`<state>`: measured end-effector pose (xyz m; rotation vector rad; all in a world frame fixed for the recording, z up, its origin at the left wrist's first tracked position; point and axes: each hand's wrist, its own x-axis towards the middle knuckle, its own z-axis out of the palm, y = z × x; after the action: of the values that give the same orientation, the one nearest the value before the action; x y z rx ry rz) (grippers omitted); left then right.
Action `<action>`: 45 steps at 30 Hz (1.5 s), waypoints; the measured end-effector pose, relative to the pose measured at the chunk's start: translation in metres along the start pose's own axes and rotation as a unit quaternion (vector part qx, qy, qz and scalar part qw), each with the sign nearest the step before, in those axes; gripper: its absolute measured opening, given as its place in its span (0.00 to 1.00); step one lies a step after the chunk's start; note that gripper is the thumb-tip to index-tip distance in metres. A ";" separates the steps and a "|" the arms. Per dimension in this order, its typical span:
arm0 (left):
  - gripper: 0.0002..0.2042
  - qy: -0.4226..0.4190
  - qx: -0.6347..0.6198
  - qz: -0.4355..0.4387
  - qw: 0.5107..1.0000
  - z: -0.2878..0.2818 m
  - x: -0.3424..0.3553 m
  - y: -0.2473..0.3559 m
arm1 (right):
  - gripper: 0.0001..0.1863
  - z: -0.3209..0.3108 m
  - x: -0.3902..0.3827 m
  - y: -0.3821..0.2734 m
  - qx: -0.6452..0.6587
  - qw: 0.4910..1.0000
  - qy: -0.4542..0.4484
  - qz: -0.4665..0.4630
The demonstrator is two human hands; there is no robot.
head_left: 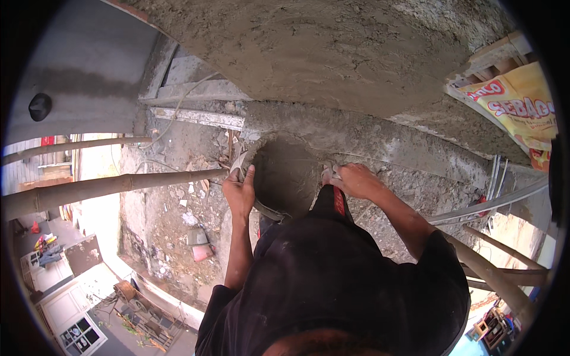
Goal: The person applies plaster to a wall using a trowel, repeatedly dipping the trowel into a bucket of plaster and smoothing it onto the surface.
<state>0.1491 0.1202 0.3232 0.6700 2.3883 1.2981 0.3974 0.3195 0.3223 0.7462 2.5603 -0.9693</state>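
Note:
A round bucket (268,211) of wet grey mortar (286,173) is in front of my body, against the base of a cement-covered wall. My left hand (240,188) grips the bucket's left rim, thumb on the near side and fingers curled behind. On the opposite side, my right hand (354,179) is closed at the bucket's edge, its fingertips on a mortar-smeared, pale part of the rim. What lies under those fingers is partly hidden. Fresh mortar (356,65) coats the surface ahead and above.
Bamboo poles (119,188) cross at left, and another pole (493,279) runs at lower right. A yellow printed sheet (522,104) hangs at far right. Rubble (178,219) covers the ground far below. A grey pipe (493,204) curves beside my right arm.

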 end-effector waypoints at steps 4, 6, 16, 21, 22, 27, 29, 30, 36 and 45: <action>0.16 -0.116 0.005 0.107 0.988 -0.016 0.024 0.032 | 0.20 0.079 0.056 -0.059 0.073 0.989 0.059 0.117; 0.16 -0.148 0.016 0.171 0.974 -0.026 0.033 0.039 | 0.20 0.114 0.049 -0.087 0.089 0.988 0.073 0.106; 0.15 -0.227 -0.026 0.359 0.905 -0.096 0.050 0.043 | 0.22 0.172 0.038 -0.218 0.134 0.963 0.173 0.156; 0.16 -0.244 -0.039 0.348 0.904 -0.112 0.059 0.026 | 0.22 0.165 0.019 -0.203 0.126 0.925 0.284 0.220; 0.15 -0.260 -0.055 0.349 0.899 -0.113 0.061 0.024 | 0.22 0.173 0.018 -0.196 0.123 0.916 0.295 0.244; 0.15 -0.332 -0.085 0.392 0.853 -0.085 0.037 0.052 | 0.19 0.198 0.006 -0.202 0.301 0.936 0.115 0.145; 0.15 -0.364 -0.103 0.378 0.845 -0.072 0.039 0.057 | 0.18 0.182 0.003 -0.204 0.481 0.861 0.028 0.162; 0.16 -0.370 -0.096 0.372 0.846 -0.072 0.039 0.065 | 0.18 0.179 0.005 -0.206 0.572 0.809 0.037 0.129; 0.19 -0.357 -0.065 0.341 0.867 -0.062 0.056 0.075 | 0.14 0.159 0.048 -0.206 0.772 0.636 0.025 0.008; 0.13 -0.245 -0.160 0.217 0.931 -0.048 0.118 0.038 | 0.14 0.141 0.050 -0.165 0.706 0.693 0.104 0.097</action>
<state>0.0362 0.1701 0.3717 1.2903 1.6341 1.4290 0.2764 0.1369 0.2840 1.4125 1.2787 -2.8390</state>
